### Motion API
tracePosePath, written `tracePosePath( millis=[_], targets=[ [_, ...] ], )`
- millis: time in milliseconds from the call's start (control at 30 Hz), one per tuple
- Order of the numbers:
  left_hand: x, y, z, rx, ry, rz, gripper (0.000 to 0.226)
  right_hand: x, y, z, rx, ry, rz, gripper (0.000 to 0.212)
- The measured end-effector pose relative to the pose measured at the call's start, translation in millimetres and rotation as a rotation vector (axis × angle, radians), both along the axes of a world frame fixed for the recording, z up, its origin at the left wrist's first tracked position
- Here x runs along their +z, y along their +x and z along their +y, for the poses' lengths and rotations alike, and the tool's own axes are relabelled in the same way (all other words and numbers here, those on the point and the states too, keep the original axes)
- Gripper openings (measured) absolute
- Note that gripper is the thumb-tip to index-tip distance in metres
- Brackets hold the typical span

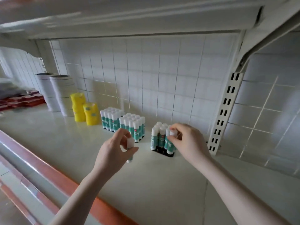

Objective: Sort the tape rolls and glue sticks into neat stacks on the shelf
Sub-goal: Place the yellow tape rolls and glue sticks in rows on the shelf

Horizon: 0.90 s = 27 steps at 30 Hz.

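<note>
Left hand (116, 148) is pinching a loose glue stick (130, 147) above the shelf (81, 143), while the right hand (186, 140) pinches a stick's cap (172, 133) in the black tray (164, 153) of upright sticks.

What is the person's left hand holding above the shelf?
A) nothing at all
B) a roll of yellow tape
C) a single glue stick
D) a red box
C: the left hand pinches one glue stick by its white cap, apart from the group of glue sticks in the black tray that the right hand grips.
</note>
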<state>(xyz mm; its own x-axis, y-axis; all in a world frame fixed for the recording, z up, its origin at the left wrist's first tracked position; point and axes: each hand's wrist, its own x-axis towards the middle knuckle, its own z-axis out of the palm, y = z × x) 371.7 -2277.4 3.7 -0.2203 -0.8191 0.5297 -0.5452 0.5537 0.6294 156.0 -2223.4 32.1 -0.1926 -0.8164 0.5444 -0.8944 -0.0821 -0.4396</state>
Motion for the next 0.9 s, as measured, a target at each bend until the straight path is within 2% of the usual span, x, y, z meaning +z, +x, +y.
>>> tracePosePath(
  millis=[267, 467, 567, 700, 900],
  targets=[
    [-14.2, 8.2, -24.4, -0.111, 0.089, 0.045, 0.043, -2.9, 24.8, -24.9, -0.083, 0.059, -0.053, 0.018],
    [-16.8, 14.6, -33.2, -0.153, 0.091, 0.048, 0.045, -9.6, 34.4, -36.2, -0.145, 0.075, -0.041, 0.024],
    [-17.8, 15.1, -34.4, -0.174, 0.098, 0.061, 0.043, -14.6, 36.3, -39.7, -0.167, 0.055, 0.002, 0.017],
    [-19.1, 15.9, -35.1, -0.185, 0.089, 0.07, 0.044, -23.7, 37.1, -41.3, -0.169, -0.016, 0.044, 0.012],
    [-19.9, 15.8, -34.4, -0.197, 0.08, 0.079, 0.045, -31.0, 36.9, -44.8, -0.15, -0.223, 0.277, 0.007]
  ],
)
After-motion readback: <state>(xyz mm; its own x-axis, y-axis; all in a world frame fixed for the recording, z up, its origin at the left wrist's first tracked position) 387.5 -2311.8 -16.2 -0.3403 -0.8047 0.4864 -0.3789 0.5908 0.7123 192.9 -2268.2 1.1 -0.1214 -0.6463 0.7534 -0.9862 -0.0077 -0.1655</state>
